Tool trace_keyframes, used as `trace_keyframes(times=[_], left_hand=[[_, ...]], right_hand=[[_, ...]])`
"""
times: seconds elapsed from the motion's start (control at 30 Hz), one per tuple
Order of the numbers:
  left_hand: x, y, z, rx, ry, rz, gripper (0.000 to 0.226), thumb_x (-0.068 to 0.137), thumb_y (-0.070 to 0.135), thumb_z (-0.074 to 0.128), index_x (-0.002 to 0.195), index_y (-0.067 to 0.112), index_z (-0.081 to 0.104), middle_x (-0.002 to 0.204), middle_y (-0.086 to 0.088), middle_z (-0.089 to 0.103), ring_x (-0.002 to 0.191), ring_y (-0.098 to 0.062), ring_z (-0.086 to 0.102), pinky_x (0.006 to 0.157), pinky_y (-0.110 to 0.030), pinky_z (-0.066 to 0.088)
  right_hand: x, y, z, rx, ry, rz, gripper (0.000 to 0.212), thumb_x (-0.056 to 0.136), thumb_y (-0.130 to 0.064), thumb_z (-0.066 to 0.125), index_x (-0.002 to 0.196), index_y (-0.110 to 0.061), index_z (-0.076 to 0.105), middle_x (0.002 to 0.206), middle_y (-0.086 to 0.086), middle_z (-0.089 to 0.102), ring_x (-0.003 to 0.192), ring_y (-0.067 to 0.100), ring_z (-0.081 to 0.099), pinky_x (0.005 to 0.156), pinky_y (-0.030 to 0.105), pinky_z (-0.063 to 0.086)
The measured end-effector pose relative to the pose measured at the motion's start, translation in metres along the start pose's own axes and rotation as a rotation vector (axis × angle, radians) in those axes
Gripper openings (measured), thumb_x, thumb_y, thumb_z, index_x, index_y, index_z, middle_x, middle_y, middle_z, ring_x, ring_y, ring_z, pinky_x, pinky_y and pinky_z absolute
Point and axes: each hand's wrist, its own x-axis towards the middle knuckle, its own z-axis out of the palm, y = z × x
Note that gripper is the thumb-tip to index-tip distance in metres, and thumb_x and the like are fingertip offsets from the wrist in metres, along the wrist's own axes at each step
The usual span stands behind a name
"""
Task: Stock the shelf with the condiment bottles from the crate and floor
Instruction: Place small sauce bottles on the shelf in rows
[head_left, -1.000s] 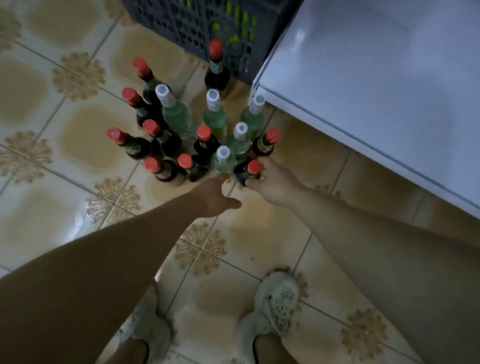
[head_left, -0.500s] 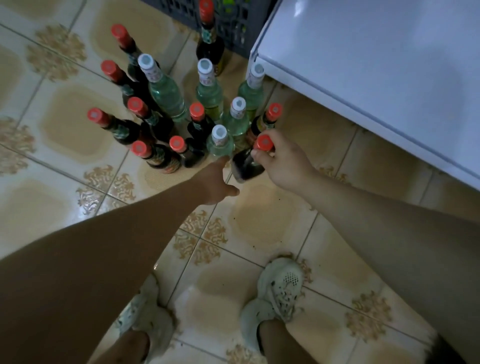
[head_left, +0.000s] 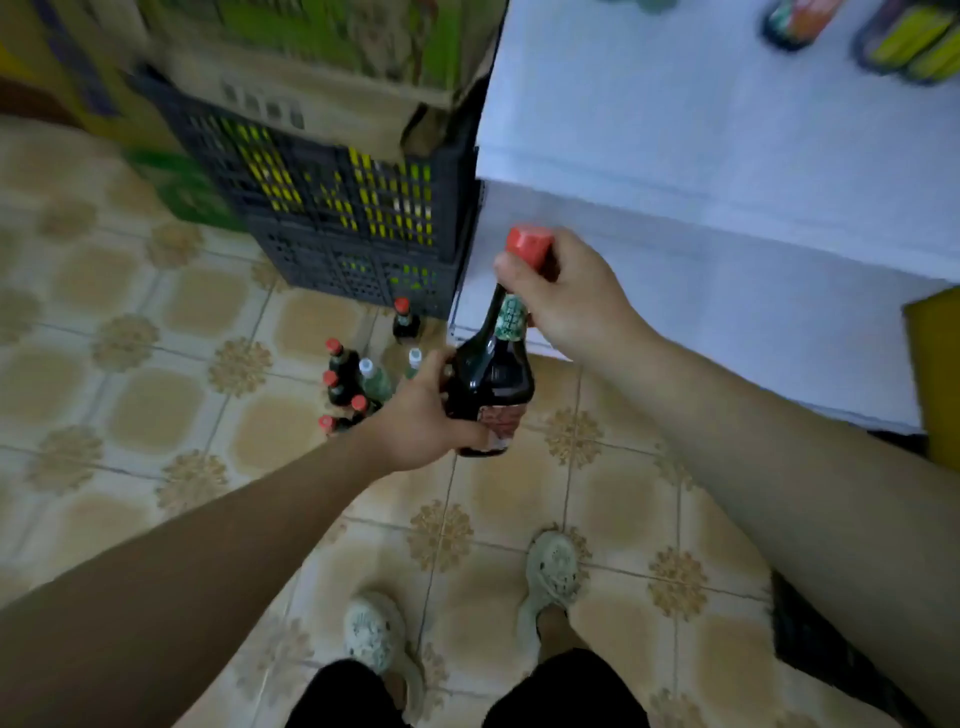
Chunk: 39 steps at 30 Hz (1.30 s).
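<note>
Our right hand curls round the neck of a dark condiment bottle just under its red cap, while our left hand grips the bottle's lower body. We hold it near upright in the air above the tiled floor, beside the front edge of the white shelf. Below, other bottles, some red-capped and some white-capped, stand clustered on the floor at the front corner of the dark crate, just beside the shelf.
</note>
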Motion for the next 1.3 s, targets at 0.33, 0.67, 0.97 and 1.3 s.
trace_keyframes(times=[0.33,0.67,0.97,1.3], left_hand=[[-0.13,0.217,-0.01,0.057,-0.053,0.312,0.063,0.074,0.022,0.078,0.117,0.033,0.034,0.123,0.0,0.05,0.107,-0.015,0.055,0.086,-0.03,0.049],[-0.153,0.34,0.102,-0.077,-0.128,0.539,0.068,0.058,0.007,0.076,0.119,0.017,0.046,0.106,-0.009,0.065,0.094,-0.021,0.064,0.08,-0.035,0.055],[-0.114,0.369,0.19,-0.036,-0.238,0.52,0.056,0.076,-0.013,0.065,0.115,0.027,0.056,0.114,-0.016,0.057,0.088,-0.017,0.066,0.068,-0.028,0.056],[-0.046,0.383,0.202,-0.122,-0.343,0.326,0.063,0.072,-0.012,0.068,0.116,0.026,0.042,0.111,-0.011,0.056,0.094,-0.03,0.064,0.078,-0.051,0.056]], right_hand=[[-0.095,-0.201,-0.146,0.119,0.148,-0.119,0.018,0.084,-0.026,0.071,0.091,-0.028,0.054,0.096,0.002,0.063,0.091,0.023,0.065,0.083,0.046,0.056],[-0.153,-0.234,-0.29,0.347,0.211,-0.255,0.009,0.089,-0.03,0.06,0.098,-0.028,0.057,0.101,0.007,0.06,0.091,0.026,0.06,0.079,0.038,0.05],[-0.161,-0.168,-0.383,0.325,0.404,-0.194,0.013,0.088,-0.023,0.066,0.097,-0.022,0.057,0.094,0.006,0.059,0.085,0.024,0.061,0.071,0.037,0.053],[-0.117,-0.125,-0.399,0.716,0.218,-0.178,0.013,0.1,-0.008,0.042,0.096,-0.01,0.054,0.081,0.011,0.06,0.075,0.024,0.062,0.07,0.03,0.057]])
